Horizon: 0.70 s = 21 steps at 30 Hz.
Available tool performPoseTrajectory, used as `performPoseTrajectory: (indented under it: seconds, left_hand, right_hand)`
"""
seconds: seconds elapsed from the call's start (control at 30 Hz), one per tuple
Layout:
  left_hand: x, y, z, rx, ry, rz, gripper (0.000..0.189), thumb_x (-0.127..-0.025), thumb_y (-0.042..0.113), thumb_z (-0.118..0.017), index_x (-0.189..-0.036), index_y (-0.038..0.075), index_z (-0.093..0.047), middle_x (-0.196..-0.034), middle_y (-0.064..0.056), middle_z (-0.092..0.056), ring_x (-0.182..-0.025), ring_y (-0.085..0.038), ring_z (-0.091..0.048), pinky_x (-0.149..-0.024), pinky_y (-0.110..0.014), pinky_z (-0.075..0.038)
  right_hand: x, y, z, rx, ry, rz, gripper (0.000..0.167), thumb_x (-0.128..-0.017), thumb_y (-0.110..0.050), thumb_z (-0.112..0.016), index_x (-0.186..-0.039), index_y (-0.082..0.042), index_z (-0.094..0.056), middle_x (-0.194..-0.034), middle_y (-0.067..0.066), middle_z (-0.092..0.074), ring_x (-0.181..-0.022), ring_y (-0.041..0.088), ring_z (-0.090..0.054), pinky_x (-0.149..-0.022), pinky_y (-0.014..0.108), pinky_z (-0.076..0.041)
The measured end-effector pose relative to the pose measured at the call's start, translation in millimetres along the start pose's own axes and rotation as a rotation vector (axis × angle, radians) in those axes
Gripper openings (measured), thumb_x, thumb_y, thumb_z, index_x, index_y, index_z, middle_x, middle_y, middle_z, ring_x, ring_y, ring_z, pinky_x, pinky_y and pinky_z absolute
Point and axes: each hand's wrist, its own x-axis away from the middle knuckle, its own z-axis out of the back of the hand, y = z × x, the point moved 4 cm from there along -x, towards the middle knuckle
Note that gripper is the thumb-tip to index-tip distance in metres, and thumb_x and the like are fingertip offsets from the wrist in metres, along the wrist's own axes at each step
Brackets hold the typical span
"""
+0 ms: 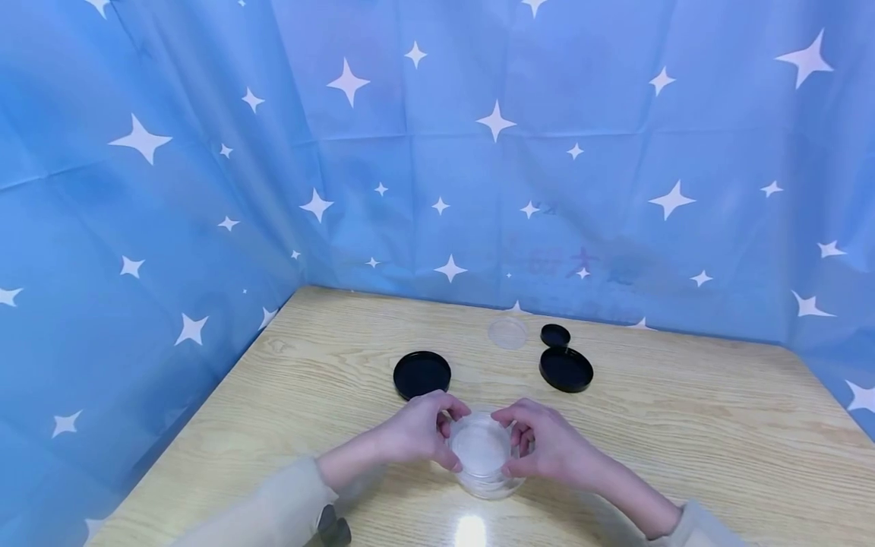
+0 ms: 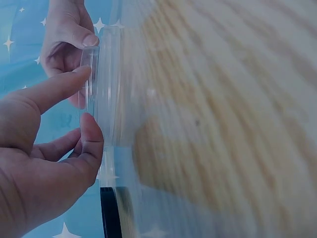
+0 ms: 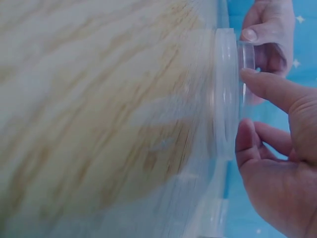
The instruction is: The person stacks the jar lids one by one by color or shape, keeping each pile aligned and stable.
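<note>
Both hands hold a small clear round dish [image 1: 481,448] by its rim, one from each side. My left hand [image 1: 422,430] pinches the left edge between thumb and fingers, and my right hand [image 1: 551,448] grips the right edge likewise. Directly below is a wider clear round dish [image 1: 491,490] on the table, its rim showing past the front of the smaller one. In the right wrist view the small dish [image 3: 246,57] is seen edge-on, close over the stacked rims of the wider dish [image 3: 225,94].
A black round lid [image 1: 421,374] lies just beyond my left hand. Farther right are a larger black lid [image 1: 566,370] and a small black lid [image 1: 555,335], with a clear disc [image 1: 507,333] beside them. A blue starred curtain [image 1: 451,167] borders the wooden table [image 1: 683,425].
</note>
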Motion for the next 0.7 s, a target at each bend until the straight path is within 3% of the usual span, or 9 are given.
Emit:
performPoseTrajectory:
  seconds: [0.43,0.7]
  left_hand:
    - [-2.7,-0.3,-0.4,-0.051,-0.002,-0.021,0.062,-0.057,-0.004,-0.094,-0.113,0.000,-0.068,-0.094,-0.003,-0.053,-0.071,-0.009,-0.054,-0.062,-0.020,-0.046]
    - [-1.8,-2.2,0.1,-0.007,-0.022,-0.008,0.064,-0.058,-0.006,-0.093,-0.116,0.000,-0.068,-0.098,-0.003,-0.053,-0.074,-0.011,-0.055,-0.062,-0.020,-0.046]
  right_hand:
    - [-1.2,2.7,0.4,0.023,-0.031,0.000,0.059,-0.073,-0.012,-0.091,-0.124,0.003,-0.065,-0.103,0.002,-0.058,-0.079,0.007,-0.058,-0.068,0.026,-0.055]
    - [-0.8,3.0,2.7,0.005,-0.056,-0.023,0.062,-0.075,-0.014,-0.090,-0.128,0.004,-0.064,-0.106,0.003,-0.057,-0.080,0.008,-0.058,-0.069,0.027,-0.055]
